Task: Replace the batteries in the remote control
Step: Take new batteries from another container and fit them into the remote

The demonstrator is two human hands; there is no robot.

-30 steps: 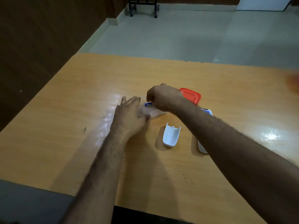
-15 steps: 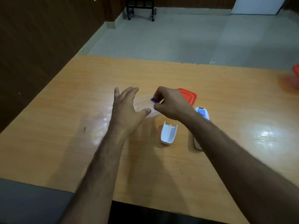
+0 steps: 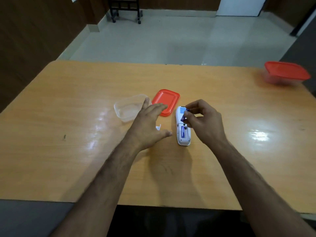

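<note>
A white remote control [image 3: 182, 135] lies face down on the wooden table [image 3: 68, 151], its battery bay uncovered with one battery seated inside. My right hand [image 3: 203, 122] hovers over the remote and pinches a blue battery [image 3: 184, 115] between thumb and fingers. My left hand [image 3: 148, 127] is spread flat and empty just left of the remote. Beneath it a corner of the white battery cover [image 3: 158, 127] shows; the remainder is hidden.
An empty clear plastic tub [image 3: 128, 107] sits left of an orange lid [image 3: 166, 101], both behind my hands. A second tub with an orange lid [image 3: 286, 72] stands at the far right. Beyond the table is tiled floor.
My right hand carried the blue battery from the clear tub rightward to above the remote. My left hand left the tub and moved right over the battery cover.
</note>
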